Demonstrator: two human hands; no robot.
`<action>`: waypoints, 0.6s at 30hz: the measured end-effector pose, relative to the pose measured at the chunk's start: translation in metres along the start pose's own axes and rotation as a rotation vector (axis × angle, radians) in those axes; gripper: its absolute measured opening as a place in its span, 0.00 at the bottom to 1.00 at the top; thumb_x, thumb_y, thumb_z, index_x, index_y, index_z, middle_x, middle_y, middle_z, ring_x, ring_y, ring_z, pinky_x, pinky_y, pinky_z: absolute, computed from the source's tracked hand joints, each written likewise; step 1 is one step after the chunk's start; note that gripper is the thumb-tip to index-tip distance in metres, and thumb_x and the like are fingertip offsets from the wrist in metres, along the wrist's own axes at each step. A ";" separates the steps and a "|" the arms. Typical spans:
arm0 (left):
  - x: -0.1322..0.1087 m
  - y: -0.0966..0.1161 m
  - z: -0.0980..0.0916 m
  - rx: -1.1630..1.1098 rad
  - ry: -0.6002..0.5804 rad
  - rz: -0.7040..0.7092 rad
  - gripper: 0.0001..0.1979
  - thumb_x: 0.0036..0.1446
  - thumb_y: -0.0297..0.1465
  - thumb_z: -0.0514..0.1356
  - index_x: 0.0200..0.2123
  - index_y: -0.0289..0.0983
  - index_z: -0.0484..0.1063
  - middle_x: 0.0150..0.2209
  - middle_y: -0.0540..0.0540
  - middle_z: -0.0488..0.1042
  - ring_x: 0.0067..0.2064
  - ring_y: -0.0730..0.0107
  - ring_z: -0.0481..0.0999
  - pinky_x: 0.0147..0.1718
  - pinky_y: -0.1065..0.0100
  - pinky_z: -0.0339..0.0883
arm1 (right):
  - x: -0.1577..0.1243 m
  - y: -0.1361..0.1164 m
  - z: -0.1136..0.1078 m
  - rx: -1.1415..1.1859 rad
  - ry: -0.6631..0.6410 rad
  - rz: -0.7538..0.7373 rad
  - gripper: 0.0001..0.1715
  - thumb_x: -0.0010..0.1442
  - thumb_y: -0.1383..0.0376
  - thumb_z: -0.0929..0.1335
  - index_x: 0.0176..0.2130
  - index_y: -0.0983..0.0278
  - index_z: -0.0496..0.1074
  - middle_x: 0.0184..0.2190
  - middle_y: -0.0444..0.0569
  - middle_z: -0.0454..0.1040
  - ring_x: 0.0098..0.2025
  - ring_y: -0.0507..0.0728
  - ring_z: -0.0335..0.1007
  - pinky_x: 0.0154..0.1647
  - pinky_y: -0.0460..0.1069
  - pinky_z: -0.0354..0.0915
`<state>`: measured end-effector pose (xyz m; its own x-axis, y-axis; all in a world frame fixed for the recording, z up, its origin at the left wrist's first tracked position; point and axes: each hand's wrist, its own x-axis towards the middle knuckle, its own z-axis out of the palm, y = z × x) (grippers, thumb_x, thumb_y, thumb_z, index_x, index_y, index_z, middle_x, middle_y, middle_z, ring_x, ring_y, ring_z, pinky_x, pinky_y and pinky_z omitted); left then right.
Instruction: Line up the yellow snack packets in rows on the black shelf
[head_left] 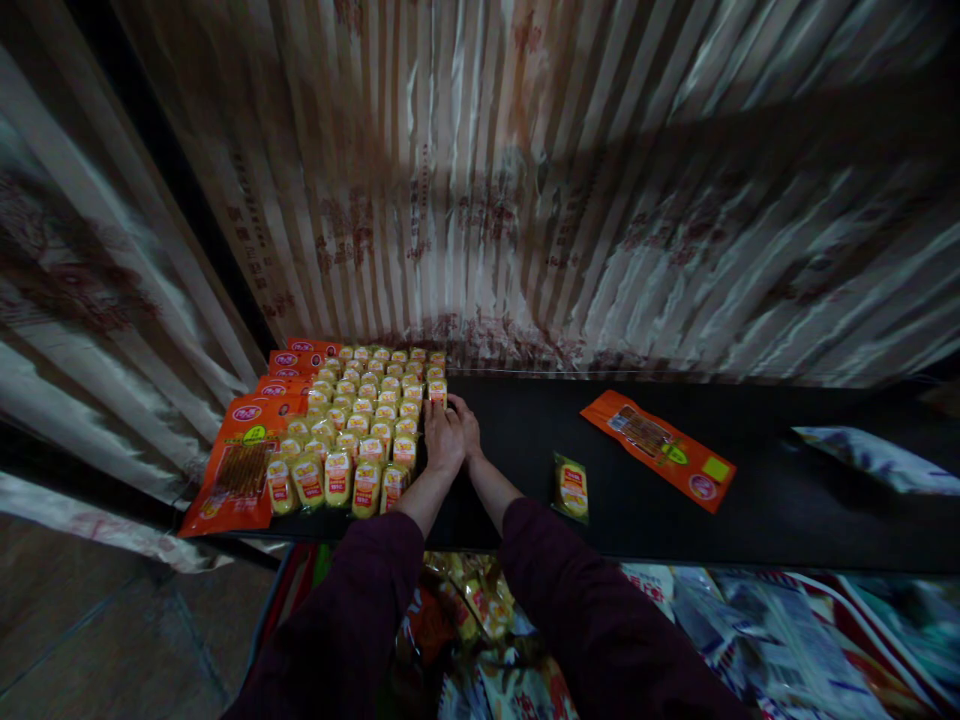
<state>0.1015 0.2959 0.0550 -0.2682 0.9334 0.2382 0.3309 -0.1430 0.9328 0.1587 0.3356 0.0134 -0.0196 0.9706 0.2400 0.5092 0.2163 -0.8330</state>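
Rows of small yellow wrapped cakes (337,478) stand upright in a tight block on the left part of the black shelf (517,440). At the block's right side, toward the back, my left hand (444,440) has its fingers closed on the front of one wrapped cake (437,391). Close against it, my right hand (468,428) curls its fingers at that same cake's right side. The fingertips are partly hidden. A single wrapped cake (572,488) lies on the shelf to the right of my hands.
Orange snack packs (238,465) stand in a line left of the block. Another orange pack (660,448) lies flat at the right, with a white-blue packet (874,460) beyond. Below the front edge are bins of bagged snacks (795,640). A striped printed sheet (487,200) hangs behind.
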 end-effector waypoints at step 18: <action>0.001 -0.033 0.010 0.199 0.036 -0.116 0.20 0.57 0.23 0.46 0.52 0.27 0.65 0.56 0.31 0.65 0.63 0.60 0.57 0.62 0.57 0.47 | 0.003 0.004 0.001 -0.038 0.008 -0.056 0.23 0.51 0.70 0.63 0.48 0.65 0.70 0.50 0.53 0.72 0.53 0.58 0.66 0.57 0.54 0.60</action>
<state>0.0995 0.3048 0.0216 -0.3460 0.9269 0.1454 0.4667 0.0356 0.8837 0.1601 0.3396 0.0102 -0.0418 0.9562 0.2896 0.5402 0.2655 -0.7986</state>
